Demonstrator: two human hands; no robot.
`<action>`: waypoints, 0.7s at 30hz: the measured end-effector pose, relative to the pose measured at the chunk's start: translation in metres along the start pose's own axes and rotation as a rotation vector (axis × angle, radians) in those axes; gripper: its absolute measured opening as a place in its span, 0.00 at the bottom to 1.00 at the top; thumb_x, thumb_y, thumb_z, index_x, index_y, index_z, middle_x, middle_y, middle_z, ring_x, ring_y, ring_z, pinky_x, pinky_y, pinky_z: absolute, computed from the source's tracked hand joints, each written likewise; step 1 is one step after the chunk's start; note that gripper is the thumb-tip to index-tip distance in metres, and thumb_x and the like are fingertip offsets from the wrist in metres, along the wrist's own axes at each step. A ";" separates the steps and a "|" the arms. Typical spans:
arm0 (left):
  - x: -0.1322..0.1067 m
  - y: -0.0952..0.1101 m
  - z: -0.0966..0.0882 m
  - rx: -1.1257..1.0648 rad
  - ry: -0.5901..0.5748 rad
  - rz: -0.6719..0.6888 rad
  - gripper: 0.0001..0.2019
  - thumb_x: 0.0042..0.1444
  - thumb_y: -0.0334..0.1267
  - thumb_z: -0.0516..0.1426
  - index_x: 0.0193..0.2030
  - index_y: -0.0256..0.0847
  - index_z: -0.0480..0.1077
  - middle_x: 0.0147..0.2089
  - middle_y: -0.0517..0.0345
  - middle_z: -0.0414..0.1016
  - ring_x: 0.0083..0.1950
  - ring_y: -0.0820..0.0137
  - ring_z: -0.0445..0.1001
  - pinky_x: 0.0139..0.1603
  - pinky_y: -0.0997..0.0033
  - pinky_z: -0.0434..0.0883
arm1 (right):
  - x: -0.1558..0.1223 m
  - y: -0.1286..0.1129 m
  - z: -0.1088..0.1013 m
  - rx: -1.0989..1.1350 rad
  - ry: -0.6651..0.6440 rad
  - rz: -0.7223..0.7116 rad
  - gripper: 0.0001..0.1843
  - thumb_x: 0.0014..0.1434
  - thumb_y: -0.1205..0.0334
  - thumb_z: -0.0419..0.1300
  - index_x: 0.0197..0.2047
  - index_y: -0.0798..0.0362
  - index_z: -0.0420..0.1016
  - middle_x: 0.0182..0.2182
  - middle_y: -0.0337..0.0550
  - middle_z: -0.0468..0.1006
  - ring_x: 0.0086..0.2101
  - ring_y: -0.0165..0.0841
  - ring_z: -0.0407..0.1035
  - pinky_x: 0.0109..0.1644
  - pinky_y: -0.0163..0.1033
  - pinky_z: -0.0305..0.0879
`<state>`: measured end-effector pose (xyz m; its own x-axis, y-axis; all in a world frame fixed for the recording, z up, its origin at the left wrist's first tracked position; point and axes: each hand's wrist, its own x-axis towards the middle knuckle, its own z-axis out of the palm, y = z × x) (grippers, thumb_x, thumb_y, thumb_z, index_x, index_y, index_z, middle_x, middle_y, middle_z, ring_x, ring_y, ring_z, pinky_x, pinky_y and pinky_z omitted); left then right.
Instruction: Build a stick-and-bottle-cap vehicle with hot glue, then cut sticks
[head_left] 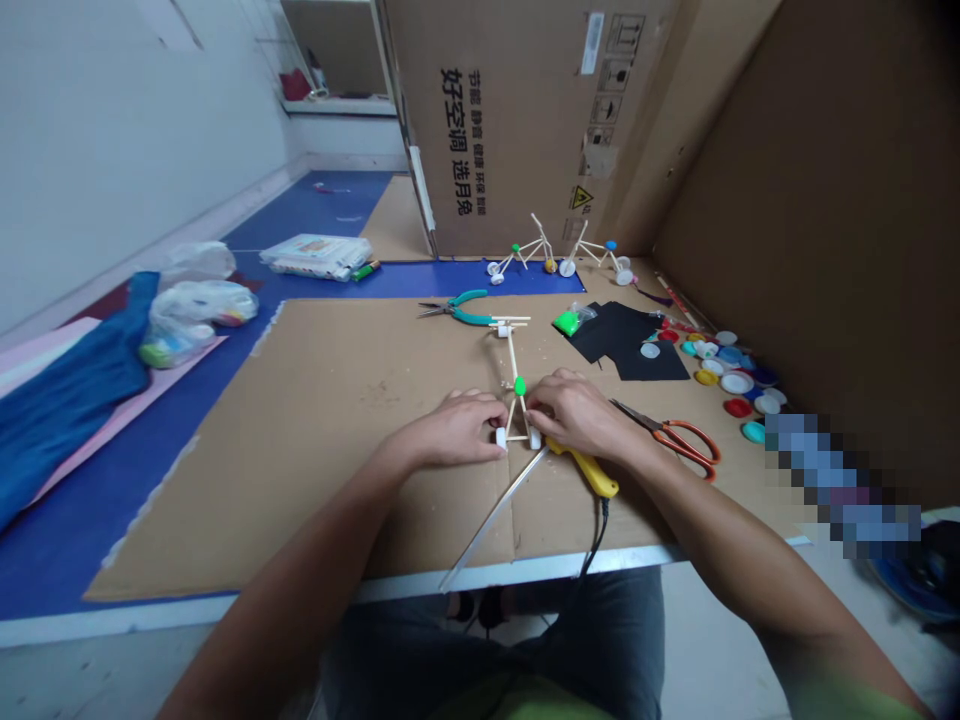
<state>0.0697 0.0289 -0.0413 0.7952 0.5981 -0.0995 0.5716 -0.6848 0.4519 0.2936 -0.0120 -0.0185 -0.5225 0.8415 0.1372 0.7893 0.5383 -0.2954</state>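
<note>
A small tricycle model (514, 362) made of thin wooden sticks stands on the cardboard, with a green cap for a seat and white bottle-cap wheels. My left hand (461, 425) has its fingertips closed at the left rear wheel (501, 438). On the other side, my right hand (576, 412) pinches the model near the right rear wheel (535, 438); part of its grip is hidden. Close under my right wrist lies a yellow glue gun (596, 474) with a long clear glue stick (491, 525) pointing toward the table's front edge.
Teal pliers (466, 308) lie beyond the model, and orange-handled scissors (679, 440) to the right. Black sheets (634, 340) and many bottle caps (737, 382) are farther right. Two similar stick models (541, 243) stand at the back before a cardboard box (525, 130). Plastic bags (199, 315) lie left.
</note>
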 end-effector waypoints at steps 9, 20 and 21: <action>-0.001 0.002 -0.002 -0.003 -0.002 0.000 0.11 0.53 0.45 0.61 0.42 0.45 0.71 0.46 0.57 0.76 0.51 0.59 0.71 0.55 0.59 0.63 | 0.001 -0.001 0.004 0.003 0.002 0.023 0.11 0.66 0.64 0.56 0.35 0.55 0.78 0.34 0.46 0.79 0.39 0.36 0.67 0.46 0.39 0.57; -0.001 0.001 -0.001 0.008 0.006 0.013 0.11 0.54 0.45 0.61 0.42 0.45 0.71 0.46 0.57 0.76 0.50 0.60 0.72 0.54 0.59 0.63 | 0.001 -0.001 0.006 0.009 0.005 0.022 0.10 0.66 0.65 0.56 0.35 0.55 0.78 0.33 0.47 0.79 0.38 0.36 0.67 0.45 0.38 0.57; -0.001 0.001 -0.001 0.011 0.007 0.013 0.11 0.54 0.45 0.61 0.42 0.45 0.71 0.46 0.57 0.76 0.50 0.60 0.72 0.54 0.59 0.63 | 0.001 -0.001 0.007 0.009 0.007 0.020 0.10 0.66 0.65 0.56 0.35 0.55 0.78 0.33 0.47 0.79 0.38 0.36 0.66 0.45 0.38 0.56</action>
<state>0.0696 0.0280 -0.0401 0.8009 0.5924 -0.0872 0.5638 -0.6969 0.4432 0.2901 -0.0121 -0.0243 -0.5043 0.8524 0.1379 0.7968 0.5210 -0.3062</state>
